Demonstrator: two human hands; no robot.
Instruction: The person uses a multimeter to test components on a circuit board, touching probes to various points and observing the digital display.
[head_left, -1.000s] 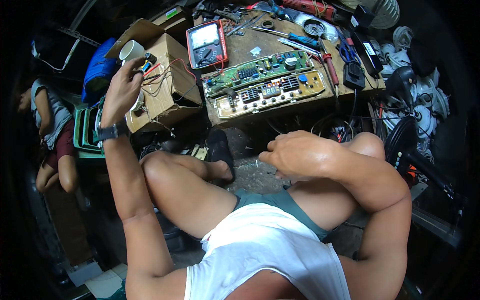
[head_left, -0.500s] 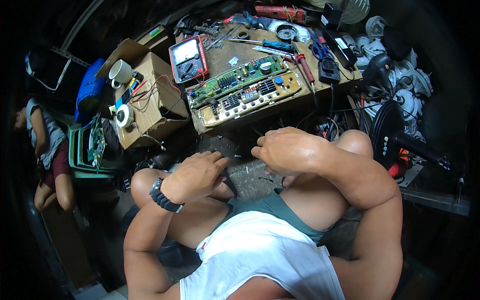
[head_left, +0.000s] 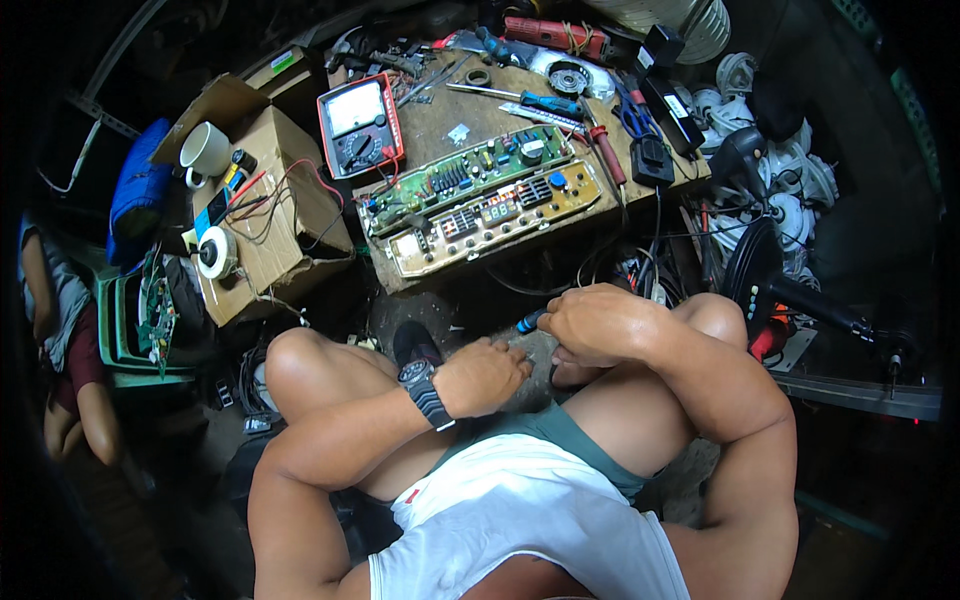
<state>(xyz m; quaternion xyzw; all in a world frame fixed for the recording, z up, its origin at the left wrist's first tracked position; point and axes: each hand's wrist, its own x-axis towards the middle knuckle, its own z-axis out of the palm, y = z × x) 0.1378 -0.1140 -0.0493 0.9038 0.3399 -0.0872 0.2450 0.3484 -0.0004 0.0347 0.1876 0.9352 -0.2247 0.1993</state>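
My left hand [head_left: 485, 376], with a watch at the wrist, hovers over my lap, fingers slightly bent and apart, holding nothing I can see. Just right of it, my right hand [head_left: 592, 326] is curled round a small blue-and-black cylindrical tool [head_left: 530, 320], whose end shows past the fingers. Beyond both hands, two long circuit boards lie on the bench: a green one [head_left: 463, 176] behind a tan one [head_left: 540, 205] with a display. A multimeter [head_left: 360, 125] with a red rim sits behind them at the left.
A cardboard box [head_left: 290, 235] holds a mug [head_left: 203, 150]. A screwdriver [head_left: 550, 105] and red-handled tool [head_left: 605, 152] lie on the bench [head_left: 440, 125]. A black stand [head_left: 810, 300] and white coiled parts [head_left: 800, 190] crowd the right; another person [head_left: 65, 330] sits at far left.
My left hand has come down from the box to my lap, beside my right. A blue-and-black tool now shows in my right hand. The bench appears shifted left in the view.
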